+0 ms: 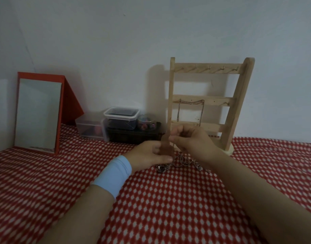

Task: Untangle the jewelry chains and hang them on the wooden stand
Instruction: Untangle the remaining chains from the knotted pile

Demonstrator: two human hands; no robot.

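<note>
A wooden stand with three rungs and small hooks leans by the wall at centre right. One gold chain hangs from its middle rung. A tangled heap of silver chains lies on the red patterned cloth just in front of the stand. My left hand, with a light blue wristband, rests by the heap and pinches a chain at its fingertips. My right hand is raised a little above the heap and pinches a thin chain strand between thumb and fingers. The strand itself is hard to see.
A red-framed mirror stands at the far left. Clear plastic boxes, a small round tin and a dark box sit against the wall between the mirror and the stand. The red-and-white cloth covers the whole surface.
</note>
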